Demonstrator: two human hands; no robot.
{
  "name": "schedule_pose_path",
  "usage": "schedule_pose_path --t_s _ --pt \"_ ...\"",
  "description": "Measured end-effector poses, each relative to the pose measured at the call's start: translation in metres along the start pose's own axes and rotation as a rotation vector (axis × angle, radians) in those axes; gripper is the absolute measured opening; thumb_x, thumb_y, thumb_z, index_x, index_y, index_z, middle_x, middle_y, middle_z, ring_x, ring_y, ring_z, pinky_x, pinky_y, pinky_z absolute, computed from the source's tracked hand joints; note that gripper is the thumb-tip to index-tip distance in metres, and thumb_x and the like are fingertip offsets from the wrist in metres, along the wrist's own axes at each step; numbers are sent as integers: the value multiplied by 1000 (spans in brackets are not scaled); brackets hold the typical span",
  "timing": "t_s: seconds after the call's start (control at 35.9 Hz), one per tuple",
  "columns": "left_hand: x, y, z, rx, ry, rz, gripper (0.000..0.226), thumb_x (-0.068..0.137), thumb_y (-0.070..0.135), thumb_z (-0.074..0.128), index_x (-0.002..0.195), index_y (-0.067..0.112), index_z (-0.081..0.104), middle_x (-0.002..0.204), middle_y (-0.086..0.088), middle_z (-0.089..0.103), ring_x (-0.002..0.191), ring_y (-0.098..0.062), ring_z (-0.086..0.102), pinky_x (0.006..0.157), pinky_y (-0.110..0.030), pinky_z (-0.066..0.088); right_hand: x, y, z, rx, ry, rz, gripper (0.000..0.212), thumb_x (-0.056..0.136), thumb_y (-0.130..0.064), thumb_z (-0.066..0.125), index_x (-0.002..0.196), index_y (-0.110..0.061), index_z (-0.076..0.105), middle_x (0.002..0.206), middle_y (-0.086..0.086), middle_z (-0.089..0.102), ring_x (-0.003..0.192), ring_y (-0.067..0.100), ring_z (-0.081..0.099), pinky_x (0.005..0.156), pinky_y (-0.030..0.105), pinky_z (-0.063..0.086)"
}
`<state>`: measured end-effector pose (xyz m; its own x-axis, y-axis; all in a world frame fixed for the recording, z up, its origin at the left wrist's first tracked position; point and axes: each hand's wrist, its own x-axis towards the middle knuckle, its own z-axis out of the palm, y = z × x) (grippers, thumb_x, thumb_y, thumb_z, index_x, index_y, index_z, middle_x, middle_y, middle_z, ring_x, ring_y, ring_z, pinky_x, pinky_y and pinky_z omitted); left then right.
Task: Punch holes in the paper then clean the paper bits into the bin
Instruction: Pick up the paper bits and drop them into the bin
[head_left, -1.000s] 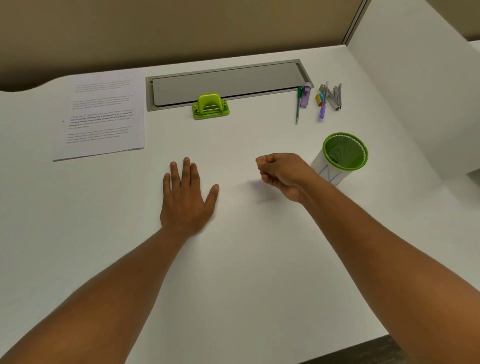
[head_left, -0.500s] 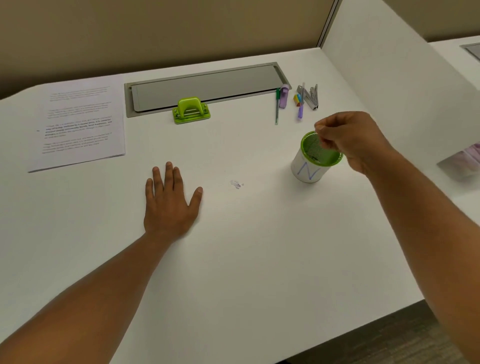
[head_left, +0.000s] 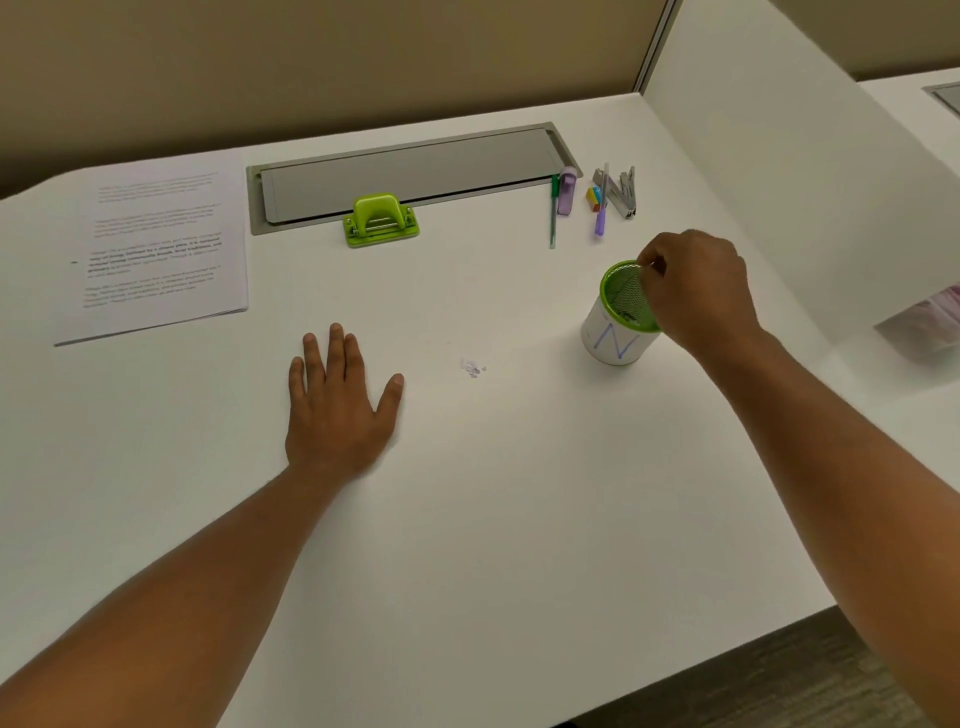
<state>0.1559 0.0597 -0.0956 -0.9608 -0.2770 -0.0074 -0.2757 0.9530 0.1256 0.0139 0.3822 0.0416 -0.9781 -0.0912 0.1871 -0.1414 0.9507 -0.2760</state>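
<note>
White paper bits (head_left: 471, 367) between hands; left hand (head_left: 337, 410) flat, right hand (head_left: 693, 291) pinched over bin (head_left: 618, 317).

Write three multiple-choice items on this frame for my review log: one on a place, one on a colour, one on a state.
1. Where do the loose paper bits lie?
A. On the desk between the left hand and the bin
B. On the paper stack
C. Under the hole punch

2. What colour is the hole punch?
A. Purple
B. Green
C. Grey

3. How is the left hand?
A. Fisted
B. Pinching a pen
C. Flat and open on the desk

Key: 1 A, they sit between that hand and the bin; 2 B, its body is lime green; 3 C, fingers spread, palm down on the desk.
</note>
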Motion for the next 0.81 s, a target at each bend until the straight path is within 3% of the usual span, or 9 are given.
schedule_pose_path --t_s 0.14,0.33,0.47,0.58,0.7,0.81 --pt "1 -1 0 2 -14 -5 84 96 66 12 157 8 12 166 -7 3 153 -31 -2 124 -48 4 -1 -4 1 -62 -90 -30 30 89 -10 54 116 -13 66 108 15 65 100 33 57 75 35 43" --pt "0 -1 -1 8 -14 -8 84 96 66 11 157 10 10 167 -6 0 153 -29 -5 124 -47 3 -14 -39 4 83 78 -176 25 92 -17 51 107 -12 71 100 13 67 92 34 62 77 37 46" --pt "0 0 0 5 -8 -5 83 96 66 13 157 9 11 167 -6 2 153 -30 -4 124 -48 4 -41 -76 48 153 -214 -314 22 92 -29 59 108 -18 70 97 6 65 90 28 62 76 32 43" --pt "0 0 -1 10 -1 -11 83 96 66 13 157 9 13 166 -6 3 153 -30 -3 124 -47 5 -55 -87 85 175 -370 -305 28 91 -33 63 113 -16 68 101 4 65 92 24 61 74 28 40" --pt "1 -1 0 20 3 -10 83 96 66 12 157 9 13 166 -7 4 153 -31 -1 124 -48 6 -59 -86 109 171 -407 -311 23 90 -32 64 103 -14 68 94 4 60 86 25 58 69 30 42" --pt "2 -1 0 15 4 -5 83 96 66 14 157 9 13 166 -7 4 153 -32 -1 124 -48 5 -62 -85 120 154 -328 -359 17 92 -27 61 97 -12 68 89 5 59 82 26 56 68 36 49"
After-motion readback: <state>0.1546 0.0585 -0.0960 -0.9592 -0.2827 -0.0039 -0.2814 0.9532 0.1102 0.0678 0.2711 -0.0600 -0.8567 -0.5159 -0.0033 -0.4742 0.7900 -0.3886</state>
